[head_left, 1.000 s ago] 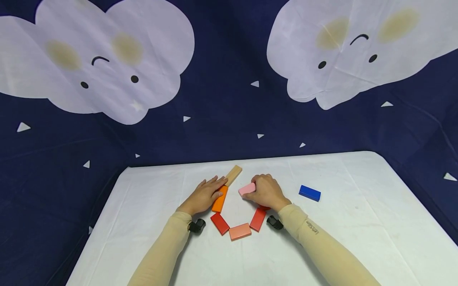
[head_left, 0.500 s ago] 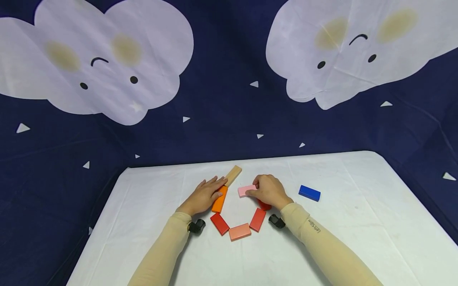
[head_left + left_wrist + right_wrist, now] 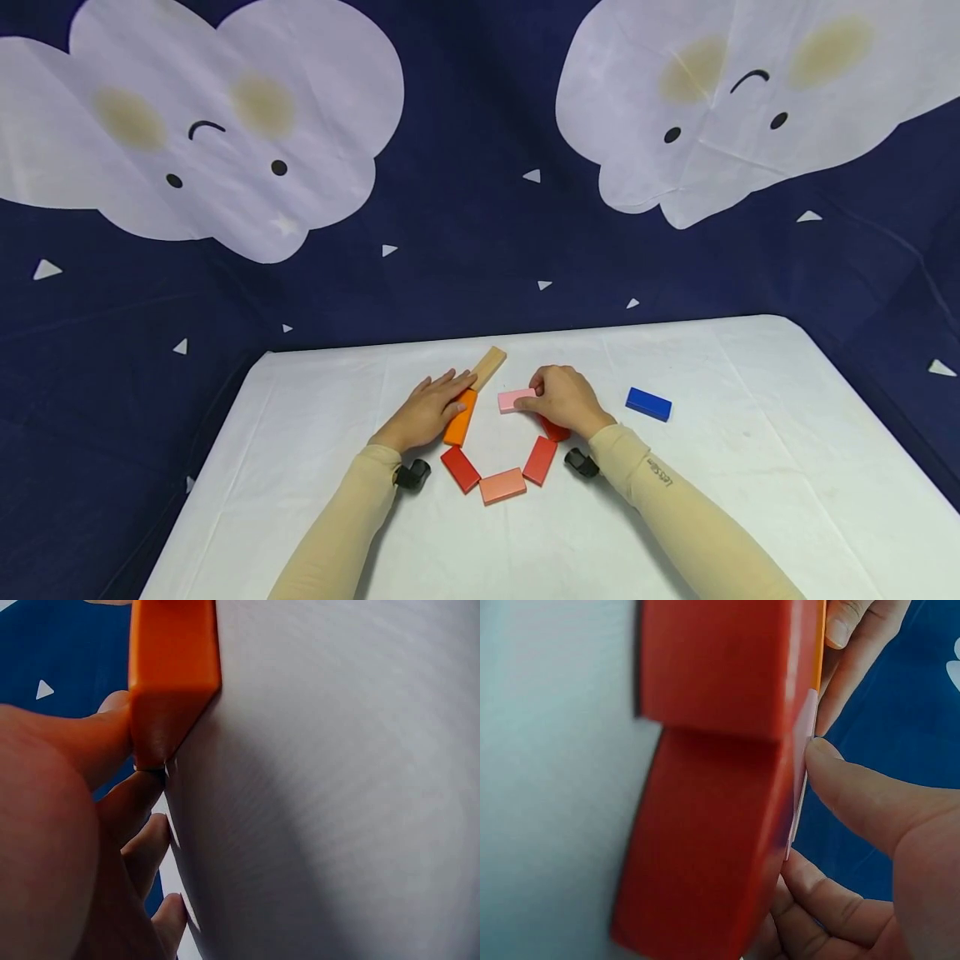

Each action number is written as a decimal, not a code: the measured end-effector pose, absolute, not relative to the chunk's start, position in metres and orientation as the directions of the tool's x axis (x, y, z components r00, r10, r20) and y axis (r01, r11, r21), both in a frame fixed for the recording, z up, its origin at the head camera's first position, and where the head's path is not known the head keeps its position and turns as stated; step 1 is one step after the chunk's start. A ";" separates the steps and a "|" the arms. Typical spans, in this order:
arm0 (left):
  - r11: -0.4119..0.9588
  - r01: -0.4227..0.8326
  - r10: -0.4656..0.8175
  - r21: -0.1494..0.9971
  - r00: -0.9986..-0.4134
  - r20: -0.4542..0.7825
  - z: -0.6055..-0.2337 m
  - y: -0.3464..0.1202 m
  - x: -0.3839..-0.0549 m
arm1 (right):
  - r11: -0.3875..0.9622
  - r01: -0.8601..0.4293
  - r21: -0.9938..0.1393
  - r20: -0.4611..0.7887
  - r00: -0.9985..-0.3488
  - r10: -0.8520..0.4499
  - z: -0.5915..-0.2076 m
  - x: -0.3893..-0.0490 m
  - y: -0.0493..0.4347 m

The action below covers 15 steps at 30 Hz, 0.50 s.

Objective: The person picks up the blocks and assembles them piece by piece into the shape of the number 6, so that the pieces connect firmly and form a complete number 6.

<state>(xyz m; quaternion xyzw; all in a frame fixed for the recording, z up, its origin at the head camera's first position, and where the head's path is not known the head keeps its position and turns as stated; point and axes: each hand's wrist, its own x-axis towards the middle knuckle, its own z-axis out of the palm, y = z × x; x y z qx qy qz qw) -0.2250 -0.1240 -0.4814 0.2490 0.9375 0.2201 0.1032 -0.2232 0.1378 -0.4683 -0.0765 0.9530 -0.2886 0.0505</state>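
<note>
In the head view, several rectangular blocks form an open ring on the table. My right hand (image 3: 566, 402) pinches a pink block (image 3: 513, 401) between thumb and fingers at the ring's far right, next to a red block (image 3: 553, 428) partly covered by the hand. Fingers fairly straight, my left hand (image 3: 427, 412) rests against the orange block (image 3: 460, 418). Its fingertips reach a plain wooden block (image 3: 490, 367) that points away from me. The left wrist view has the thumb along the side of the orange block (image 3: 176, 652); the right wrist view has two red blocks (image 3: 697, 832) close up.
Nearer me, the ring continues with a red block (image 3: 461, 469), a salmon block (image 3: 503, 486) and another red block (image 3: 540, 461). A blue block (image 3: 648, 404) lies apart on the right of the white table (image 3: 750, 467). Behind hangs a dark blue cloth (image 3: 480, 208) with clouds.
The pink block has turned from slanted to nearly level across the view. My right hand has shifted slightly right, baring more of the red block beside it. The left hand stays put.
</note>
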 end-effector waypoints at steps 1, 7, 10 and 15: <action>0.780 0.421 0.512 0.462 -0.855 -0.085 -0.482 -0.124 -0.225 | 0.820 -0.117 -0.560 -0.054 -0.983 -0.176 -0.468 -0.223 0.138; 0.783 0.417 0.509 0.462 -0.856 -0.091 -0.481 -0.124 -0.225 | 0.807 -0.131 -0.576 -0.052 -0.979 -0.196 -0.468 -0.224 0.140; 0.783 0.416 0.509 0.463 -0.856 -0.092 -0.482 -0.124 -0.224 | 0.799 -0.142 -0.585 -0.048 -0.977 -0.209 -0.468 -0.224 0.141; 0.780 0.418 0.511 0.466 -0.855 -0.089 -0.481 -0.125 -0.225 | 0.793 -0.151 -0.591 -0.045 -0.975 -0.219 -0.470 -0.225 0.141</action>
